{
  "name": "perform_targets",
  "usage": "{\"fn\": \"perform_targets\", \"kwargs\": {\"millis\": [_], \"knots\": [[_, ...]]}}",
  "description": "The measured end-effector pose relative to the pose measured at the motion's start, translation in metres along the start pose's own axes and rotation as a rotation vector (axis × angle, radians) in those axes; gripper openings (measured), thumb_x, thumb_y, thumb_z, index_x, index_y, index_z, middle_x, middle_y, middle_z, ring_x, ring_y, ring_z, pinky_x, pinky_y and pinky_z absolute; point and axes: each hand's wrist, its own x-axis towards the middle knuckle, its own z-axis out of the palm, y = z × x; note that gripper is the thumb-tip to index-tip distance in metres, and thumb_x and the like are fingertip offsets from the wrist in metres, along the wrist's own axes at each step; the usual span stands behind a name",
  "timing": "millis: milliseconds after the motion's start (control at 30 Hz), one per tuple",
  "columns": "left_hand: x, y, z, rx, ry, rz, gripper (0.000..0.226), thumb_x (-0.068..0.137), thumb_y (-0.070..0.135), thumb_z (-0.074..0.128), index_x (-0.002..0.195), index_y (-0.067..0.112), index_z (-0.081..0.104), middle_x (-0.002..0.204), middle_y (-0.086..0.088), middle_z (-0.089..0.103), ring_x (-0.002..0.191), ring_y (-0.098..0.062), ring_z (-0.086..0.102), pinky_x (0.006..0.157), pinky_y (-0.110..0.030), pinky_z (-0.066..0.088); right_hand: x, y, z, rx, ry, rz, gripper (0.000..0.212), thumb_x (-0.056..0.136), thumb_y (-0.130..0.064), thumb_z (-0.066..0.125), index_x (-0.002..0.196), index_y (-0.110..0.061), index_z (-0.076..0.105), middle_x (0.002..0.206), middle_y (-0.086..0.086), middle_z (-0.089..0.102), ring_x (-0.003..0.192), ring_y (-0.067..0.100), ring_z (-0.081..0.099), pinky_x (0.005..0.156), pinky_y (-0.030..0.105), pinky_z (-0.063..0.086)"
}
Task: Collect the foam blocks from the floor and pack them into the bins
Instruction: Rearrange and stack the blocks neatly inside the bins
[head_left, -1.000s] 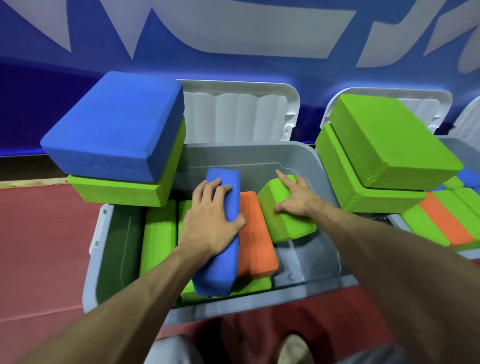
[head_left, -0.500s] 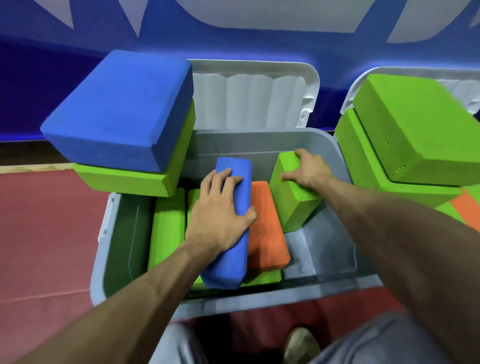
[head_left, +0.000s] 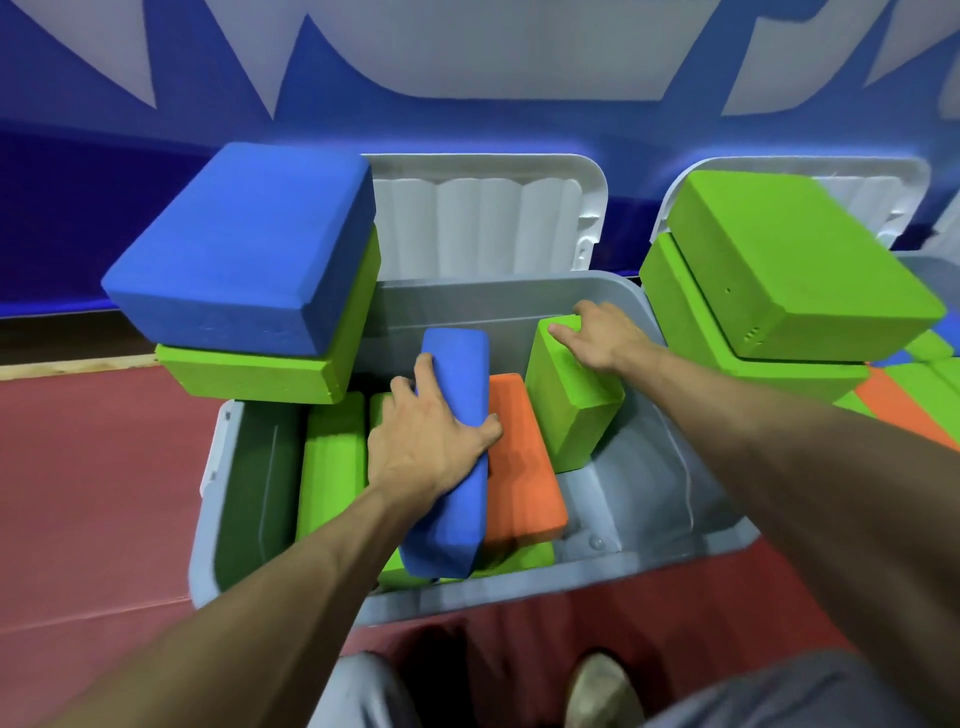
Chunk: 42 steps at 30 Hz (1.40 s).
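Note:
A grey bin (head_left: 524, 587) stands open on the red floor in front of me. Inside, my left hand (head_left: 423, 441) grips a blue foam block (head_left: 454, 499) standing on its edge, next to an orange block (head_left: 522, 467) and green blocks (head_left: 330, 462) set upright at the left. My right hand (head_left: 605, 335) holds the top of a tilted green block (head_left: 569, 397) at the bin's right side. The bin's right part shows bare grey bottom.
A large blue block (head_left: 239, 249) lies on a green one (head_left: 260, 371) over the bin's left rear corner. Two large green blocks (head_left: 789, 270) are stacked at the right. The white lid (head_left: 483, 218) leans on the blue wall. A second bin (head_left: 919, 395) holds blocks at the right.
My right hand has tipped the green block from lying slanted to nearly upright at the bin's right. My left hand stays on the blue block, which has barely moved.

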Motion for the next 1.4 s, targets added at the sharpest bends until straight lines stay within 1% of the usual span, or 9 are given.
{"fn": "perform_targets", "kwargs": {"millis": [200,333,500,633,733,800,933,1067,1400], "knots": [[-0.004,0.009,-0.020,-0.047,-0.102,-0.037,0.091,0.072,0.056,0.063,0.142,0.019,0.019,0.126,-0.014,0.045,0.109,-0.039,0.055,0.084,-0.042,0.043,-0.067,-0.035,-0.041,-0.008,-0.081,-0.072,0.052,0.097,-0.045,0.046,0.129,-0.005,0.053,0.134,0.015,0.054,0.125,0.032,0.048,0.098,0.035,0.040],[-0.007,0.021,-0.044,-0.381,-0.016,-0.155,0.095,0.073,0.045,0.070,0.145,0.012,0.017,0.137,-0.015,0.039,0.120,-0.038,0.049,0.095,-0.042,0.040,-0.100,-0.030,-0.057,0.159,-0.120,0.035,0.038,0.095,-0.043,0.052,0.096,-0.006,0.060,0.094,0.013,0.057,0.082,0.029,0.055,0.070,0.032,0.048],[-0.001,0.038,-0.063,-0.809,0.106,-0.365,0.097,0.073,0.042,0.071,0.145,0.005,0.018,0.144,-0.012,0.034,0.124,-0.032,0.045,0.101,-0.038,0.039,-0.130,-0.009,-0.069,0.362,-0.158,0.225,0.061,0.092,-0.059,0.047,0.125,-0.009,0.049,0.115,0.013,0.052,0.094,0.034,0.062,0.083,0.040,0.053],[-0.007,0.054,-0.065,-1.236,0.011,-0.476,0.094,0.050,0.057,0.067,0.124,0.011,0.033,0.126,-0.006,0.050,0.106,-0.027,0.058,0.093,-0.044,0.051,-0.140,0.000,-0.075,0.558,-0.321,0.339,0.086,0.081,-0.079,0.037,0.145,-0.022,0.032,0.135,0.024,0.042,0.098,0.042,0.062,0.078,0.047,0.055],[-0.020,0.070,-0.054,-1.475,-0.085,-0.477,0.068,0.049,0.050,0.069,0.100,0.019,0.037,0.110,-0.007,0.058,0.099,-0.027,0.064,0.088,-0.050,0.054,-0.141,0.007,-0.075,0.817,-0.286,0.373,0.092,0.074,-0.077,0.053,0.143,-0.018,0.034,0.138,0.020,0.045,0.098,0.042,0.063,0.072,0.052,0.058],[-0.024,0.075,-0.045,-1.575,-0.193,-0.475,0.062,0.061,0.044,0.068,0.111,0.016,0.045,0.113,-0.010,0.065,0.101,-0.029,0.067,0.088,-0.054,0.053,-0.141,0.010,-0.079,0.978,-0.137,0.360,0.083,0.072,-0.061,0.071,0.135,-0.016,0.042,0.126,0.012,0.057,0.091,0.032,0.066,0.063,0.051,0.059],[-0.034,0.061,-0.040,-1.097,-0.579,-0.334,0.046,0.088,0.051,0.047,0.113,0.014,0.055,0.100,-0.010,0.063,0.086,-0.029,0.065,0.082,-0.041,0.053,-0.147,0.012,-0.098,0.849,0.211,0.249,0.074,0.070,-0.047,0.079,0.124,-0.018,0.037,0.118,0.001,0.057,0.086,0.015,0.060,0.062,0.031,0.050],[-0.036,0.040,-0.036,-0.574,-0.597,-0.164,0.036,0.095,0.037,0.041,0.092,0.009,0.063,0.085,-0.007,0.065,0.067,-0.023,0.060,0.068,-0.027,0.040,-0.155,0.007,-0.115,0.462,0.377,0.079,0.067,0.067,-0.051,0.076,0.126,-0.034,0.050,0.123,-0.005,0.057,0.108,0.019,0.054,0.086,0.034,0.045],[-0.038,0.034,-0.017,-0.571,-0.582,-0.105,0.015,0.094,0.019,0.048,0.095,0.010,0.060,0.093,-0.010,0.063,0.066,-0.020,0.059,0.063,-0.025,0.040,-0.151,0.025,-0.095,0.038,0.231,0.052,0.072,0.068,-0.055,0.074,0.134,-0.039,0.050,0.134,-0.001,0.056,0.122,0.025,0.052,0.095,0.039,0.045]]}}
